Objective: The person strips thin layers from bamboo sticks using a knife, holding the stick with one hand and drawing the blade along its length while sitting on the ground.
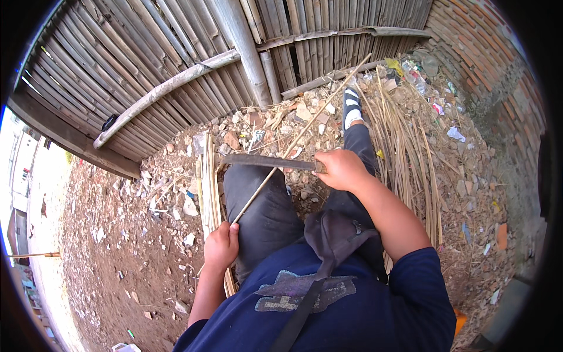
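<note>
My left hand [220, 246] is closed round the near end of a long thin bamboo strip [311, 124], beside my left thigh. The strip slants away over that thigh, up and to the right toward the fence. In my right hand [342, 169] is the handle of a machete [268, 161], its dark blade pointing left. The blade crosses the strip above my knee; whether it presses on it I cannot tell. To my right lies a loose bundle of split bamboo strips [404, 149]. Another pile of pale strips [210, 176] lies along my left leg, partly hidden by my arm.
A bamboo fence [170, 76] with a pole rail closes off the far side. A brick wall [492, 64] rises at the right. Stones, broken tile and litter cover the ground [129, 246]. My right leg stretches forward, with a striped dark sandal [351, 105] near the bundle.
</note>
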Action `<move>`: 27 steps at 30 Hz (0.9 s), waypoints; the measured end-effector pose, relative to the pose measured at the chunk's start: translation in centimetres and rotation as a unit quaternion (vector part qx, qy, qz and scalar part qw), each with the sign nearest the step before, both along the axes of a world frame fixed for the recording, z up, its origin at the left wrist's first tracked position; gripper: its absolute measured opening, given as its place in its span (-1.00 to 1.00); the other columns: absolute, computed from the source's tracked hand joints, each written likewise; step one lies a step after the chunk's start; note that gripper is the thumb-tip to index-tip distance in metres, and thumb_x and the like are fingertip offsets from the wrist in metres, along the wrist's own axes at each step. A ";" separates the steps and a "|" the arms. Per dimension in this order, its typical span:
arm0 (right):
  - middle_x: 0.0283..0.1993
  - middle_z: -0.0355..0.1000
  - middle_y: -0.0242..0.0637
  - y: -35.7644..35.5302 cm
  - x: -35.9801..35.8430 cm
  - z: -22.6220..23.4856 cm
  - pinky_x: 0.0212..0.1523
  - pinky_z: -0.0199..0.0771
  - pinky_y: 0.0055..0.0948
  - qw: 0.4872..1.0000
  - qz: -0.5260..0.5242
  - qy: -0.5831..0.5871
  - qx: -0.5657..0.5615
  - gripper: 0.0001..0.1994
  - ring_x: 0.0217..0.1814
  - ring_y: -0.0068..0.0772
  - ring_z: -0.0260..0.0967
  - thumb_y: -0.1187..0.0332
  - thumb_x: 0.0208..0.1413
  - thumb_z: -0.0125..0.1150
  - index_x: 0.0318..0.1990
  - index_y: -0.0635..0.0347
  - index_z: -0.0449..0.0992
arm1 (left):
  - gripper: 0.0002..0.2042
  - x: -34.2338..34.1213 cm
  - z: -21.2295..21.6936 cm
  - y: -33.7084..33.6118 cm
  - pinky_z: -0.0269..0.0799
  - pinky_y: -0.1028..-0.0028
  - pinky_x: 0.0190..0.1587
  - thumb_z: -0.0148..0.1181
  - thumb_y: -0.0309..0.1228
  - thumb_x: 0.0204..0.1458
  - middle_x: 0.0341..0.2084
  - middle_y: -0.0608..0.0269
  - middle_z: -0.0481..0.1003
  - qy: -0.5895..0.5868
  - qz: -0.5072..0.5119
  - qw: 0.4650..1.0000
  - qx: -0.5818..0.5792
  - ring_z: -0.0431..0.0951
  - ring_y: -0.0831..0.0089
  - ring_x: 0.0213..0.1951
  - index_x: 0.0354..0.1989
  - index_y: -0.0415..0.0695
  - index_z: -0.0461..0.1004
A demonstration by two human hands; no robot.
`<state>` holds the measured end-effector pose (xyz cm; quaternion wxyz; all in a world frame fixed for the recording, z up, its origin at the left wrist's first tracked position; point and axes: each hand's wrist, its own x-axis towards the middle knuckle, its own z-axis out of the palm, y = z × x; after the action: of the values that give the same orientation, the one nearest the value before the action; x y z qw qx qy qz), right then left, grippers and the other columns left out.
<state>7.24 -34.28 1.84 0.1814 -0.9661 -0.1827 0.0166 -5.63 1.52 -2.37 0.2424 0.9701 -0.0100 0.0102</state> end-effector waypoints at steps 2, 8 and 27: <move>-0.32 0.57 -0.08 0.5 0.1 1.3 -0.17 0.52 -0.01 0.998 0.020 0.038 -0.039 -0.69 -0.18 0.07 0.54 0.16 0.03 0.37 -0.13 0.09 0.56 | -0.62 0.0 -0.3 0.4 0.41 -0.08 -0.41 0.04 -0.18 0.31 -0.61 -0.21 0.49 -0.004 0.004 1.000 0.006 0.53 -0.25 -0.48 -0.49 -0.19 0.36; -0.26 0.56 0.01 -3.0 3.8 -0.4 -0.10 0.53 -0.04 0.997 -0.049 0.042 0.038 -0.67 -0.15 0.10 0.54 0.19 0.06 0.34 -0.10 0.20 0.56 | -0.63 0.7 -0.6 0.2 0.41 -0.07 -0.43 0.05 -0.16 0.30 -0.62 -0.20 0.49 0.001 0.004 1.000 0.015 0.53 -0.24 -0.50 -0.49 -0.17 0.36; -0.19 0.59 -0.04 -0.4 4.6 0.4 -0.02 0.54 -0.10 0.993 0.007 0.111 -0.027 -0.69 -0.05 0.05 0.55 0.25 -0.05 0.35 -0.14 0.13 0.61 | -0.64 -0.1 -2.2 0.2 0.44 0.00 -0.52 0.07 -0.09 0.28 -0.68 -0.06 0.50 -0.076 0.036 0.990 0.110 0.55 -0.11 -0.60 -0.46 -0.11 0.37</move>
<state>11.83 -34.69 2.22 0.1747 -0.9616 -0.1673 0.1298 -5.75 1.72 -4.58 0.1320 0.9870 0.0051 0.0917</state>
